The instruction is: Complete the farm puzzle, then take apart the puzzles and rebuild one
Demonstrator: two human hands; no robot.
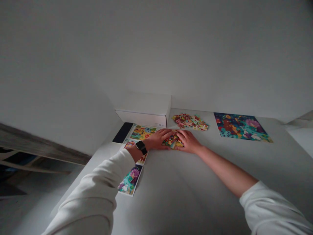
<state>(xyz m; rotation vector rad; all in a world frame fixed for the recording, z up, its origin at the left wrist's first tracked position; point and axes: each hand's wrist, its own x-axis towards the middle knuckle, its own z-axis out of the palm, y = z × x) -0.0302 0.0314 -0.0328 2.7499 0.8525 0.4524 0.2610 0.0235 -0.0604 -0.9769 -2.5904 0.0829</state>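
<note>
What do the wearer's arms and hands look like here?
A white, creased fabric left sleeve reaches almost to a black, square-faced wristwatch; the white fabric right sleeve sits higher up. The left hand and right hand are gloveless.

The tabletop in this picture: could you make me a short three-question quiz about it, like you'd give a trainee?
1. What lies between the left hand and the right hand? A) a cup; B) colourful pieces; C) a spoon
2. True or false: a watch is on the left wrist.
3. As pictured, on which side of the white box is the farther pile?

Key: 1. B; 2. True; 3. Right.
</note>
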